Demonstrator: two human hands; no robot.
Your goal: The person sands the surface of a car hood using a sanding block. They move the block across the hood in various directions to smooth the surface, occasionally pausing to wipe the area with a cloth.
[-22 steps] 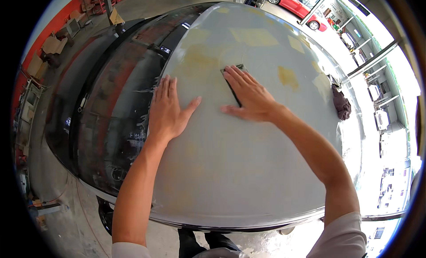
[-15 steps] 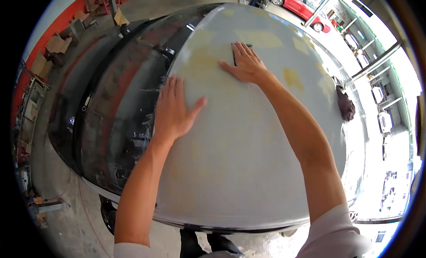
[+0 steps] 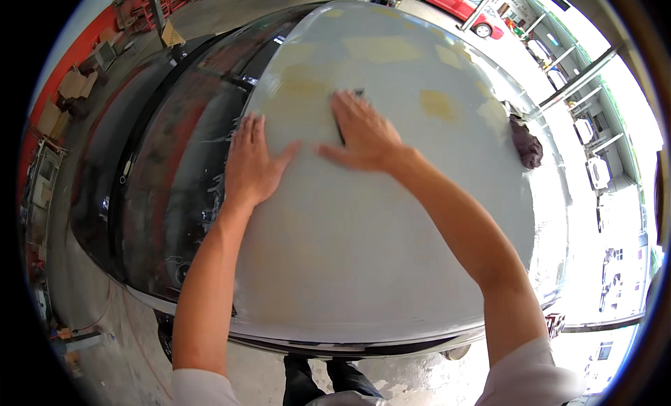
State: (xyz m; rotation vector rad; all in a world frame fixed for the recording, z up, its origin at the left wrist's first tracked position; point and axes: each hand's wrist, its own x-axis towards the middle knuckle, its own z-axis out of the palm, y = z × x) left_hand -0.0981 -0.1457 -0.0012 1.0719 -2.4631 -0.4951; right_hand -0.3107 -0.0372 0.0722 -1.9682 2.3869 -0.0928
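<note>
A car roof [image 3: 363, 252] in dull grey primer, with yellowish patches [image 3: 438, 105] showing through, spreads out beneath my hands. My right hand [image 3: 365, 132] lies flat on it near the middle, pressing down a dark sheet of sandpaper [image 3: 359, 93]. Only the sheet's edges show past the fingers, which are slightly smeared by motion. Along the roof's left border, beside the dark glass [image 3: 189, 147], my left hand [image 3: 250, 165] rests palm down. Its fingers are stretched out, the thumb stands apart, and it holds nothing.
A dark crumpled cloth [image 3: 525, 142] lies on the right side of the roof. A red car [image 3: 461, 4] is parked at the far right, past a metal post [image 3: 482, 8]. Cardboard [image 3: 75, 84] and shelving [image 3: 43, 182] line the left wall.
My right hand has slid nearer over the roof with the sandpaper, toward my left hand. The whole view has shifted slightly; my left hand stays by the glass edge.
</note>
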